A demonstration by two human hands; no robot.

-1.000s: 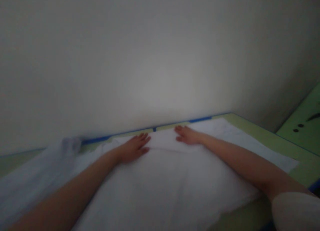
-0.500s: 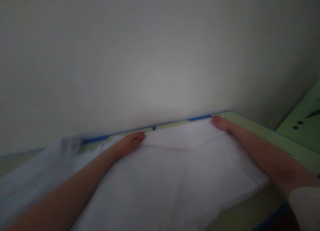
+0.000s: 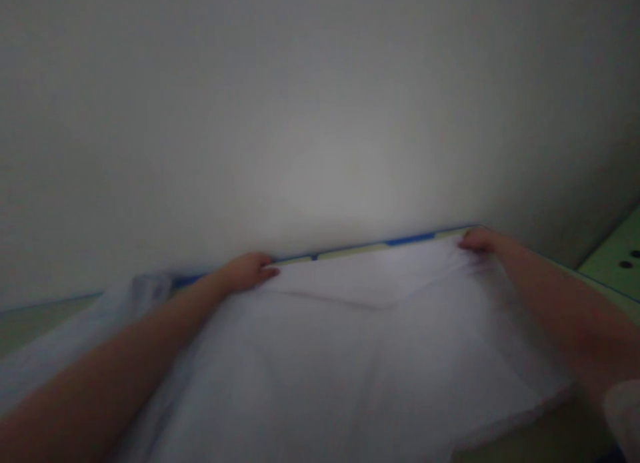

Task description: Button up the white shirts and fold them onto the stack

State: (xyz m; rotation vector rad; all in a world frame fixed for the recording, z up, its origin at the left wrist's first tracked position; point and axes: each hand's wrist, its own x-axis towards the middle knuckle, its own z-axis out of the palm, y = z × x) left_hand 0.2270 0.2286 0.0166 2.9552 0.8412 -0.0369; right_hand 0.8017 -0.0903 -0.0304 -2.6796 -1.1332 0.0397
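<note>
A white cloth [image 3: 350,356] lies spread over a green table whose blue-taped far edge [image 3: 350,249] runs along a pale wall. My left hand [image 3: 247,271] rests at the cloth's far left corner, its fingers curled and pinched on the fabric. At the far right corner my right hand [image 3: 477,240] is likewise closed on the fabric's edge. A fold line in the cloth runs between the two hands. The picture is dim and blurred.
More pale fabric [image 3: 75,336] lies bunched at the left. A green surface with dark holes [image 3: 617,259] shows at the right edge. The wall [image 3: 320,116] stands right behind the table.
Both hands have slid apart along the cloth's far edge, from flat near the middle to its corners, where their fingers have closed on the fabric.
</note>
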